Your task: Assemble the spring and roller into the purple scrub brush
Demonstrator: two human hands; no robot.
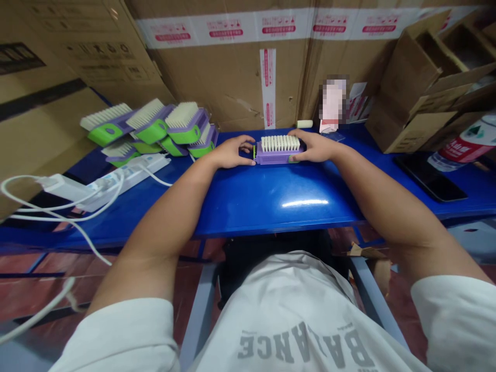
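Note:
A purple scrubbing brush (276, 155) lies bristles up on the blue table, with cream bristles and bits of green at its ends. My right hand (314, 146) grips its right end, thumb at the front and fingers behind. At the brush's left end is my left hand (232, 152). Its fingers are curved and apart, and the thumb tip is at the front left corner. A narrow green edge (254, 152) shows between that thumb and forefinger. Left of this hand is a pile of several purple and green brushes (184, 124).
A white power strip (127, 178) with looped cables lies at the left. Large cardboard sheets (228, 77) stand along the back. On the right are open cardboard boxes (411, 93), a bottle (461, 144) and a black phone (430, 178). A small pale cylinder (304, 124) lies behind my right hand.

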